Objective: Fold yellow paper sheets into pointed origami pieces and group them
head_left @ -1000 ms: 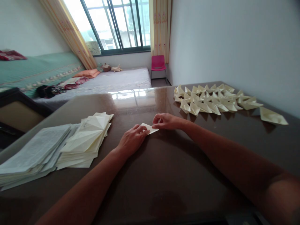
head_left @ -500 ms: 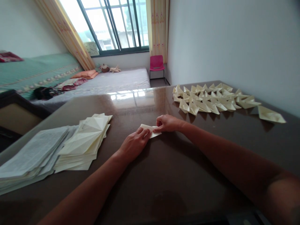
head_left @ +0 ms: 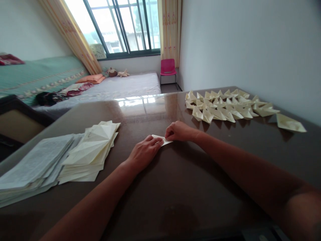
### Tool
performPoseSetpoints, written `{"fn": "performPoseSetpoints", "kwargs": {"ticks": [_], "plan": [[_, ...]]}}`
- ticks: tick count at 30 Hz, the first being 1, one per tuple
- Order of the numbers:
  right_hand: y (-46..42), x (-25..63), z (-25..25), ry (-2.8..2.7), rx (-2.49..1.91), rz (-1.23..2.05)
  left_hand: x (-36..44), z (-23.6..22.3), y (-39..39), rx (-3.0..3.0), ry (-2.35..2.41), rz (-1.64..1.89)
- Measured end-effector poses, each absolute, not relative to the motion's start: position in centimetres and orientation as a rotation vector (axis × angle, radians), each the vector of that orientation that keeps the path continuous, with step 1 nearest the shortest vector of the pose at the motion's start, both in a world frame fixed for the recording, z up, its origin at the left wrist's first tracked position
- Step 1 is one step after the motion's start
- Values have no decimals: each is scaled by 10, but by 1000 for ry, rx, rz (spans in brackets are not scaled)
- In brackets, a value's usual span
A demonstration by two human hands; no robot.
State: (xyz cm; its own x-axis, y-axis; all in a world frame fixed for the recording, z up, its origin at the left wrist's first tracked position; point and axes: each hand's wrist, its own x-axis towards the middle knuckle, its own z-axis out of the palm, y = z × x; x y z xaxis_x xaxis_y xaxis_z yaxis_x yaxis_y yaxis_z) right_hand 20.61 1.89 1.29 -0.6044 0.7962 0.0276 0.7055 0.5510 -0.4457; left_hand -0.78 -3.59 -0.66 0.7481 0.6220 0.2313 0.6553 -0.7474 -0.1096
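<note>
Glossy brown bench (head_left: pixel 190 190) | folded paper (head_left: pixel 167 142) lies mid-bench | left hand (head_left: pixel 145 150) presses it, grip closure I can't tell; right hand (head_left: pixel 179 131) pinches its right end | likely light, crisp, easily creased; I'd hold the edges

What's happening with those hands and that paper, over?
Left hand on the small cream paper, right hand at its edge. Paper on the brown table, partly hidden. Paper stacks left, folded paper shapes right, both apart from the hands.

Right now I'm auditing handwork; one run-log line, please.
left hand: on folded paper | right hand: touching same paper | folded shapes: right | cream stack: left
</note>
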Motion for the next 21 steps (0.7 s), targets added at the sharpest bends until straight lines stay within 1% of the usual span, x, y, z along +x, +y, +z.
{"fn": "performPoseSetpoints", "kwargs": {"ticks": [4,6,10,15,21], "plan": [[18,214,21,-2774,-973,640,-6,-6,-35,-2789,-1111,-325],[17,216,26,-2852,-924,687,-6,-7,-34,-2799,-1164,-356],[15,212,25,-2797,-1064,672,-6,-12,-32,-2748,-1303,-419],[12,199,13,-2639,-1313,457,-5,-14,-31,-2673,-1417,-434],[10,196,10,-2489,-1330,421,-11,-19,-25,-2633,-1493,-400]]}}
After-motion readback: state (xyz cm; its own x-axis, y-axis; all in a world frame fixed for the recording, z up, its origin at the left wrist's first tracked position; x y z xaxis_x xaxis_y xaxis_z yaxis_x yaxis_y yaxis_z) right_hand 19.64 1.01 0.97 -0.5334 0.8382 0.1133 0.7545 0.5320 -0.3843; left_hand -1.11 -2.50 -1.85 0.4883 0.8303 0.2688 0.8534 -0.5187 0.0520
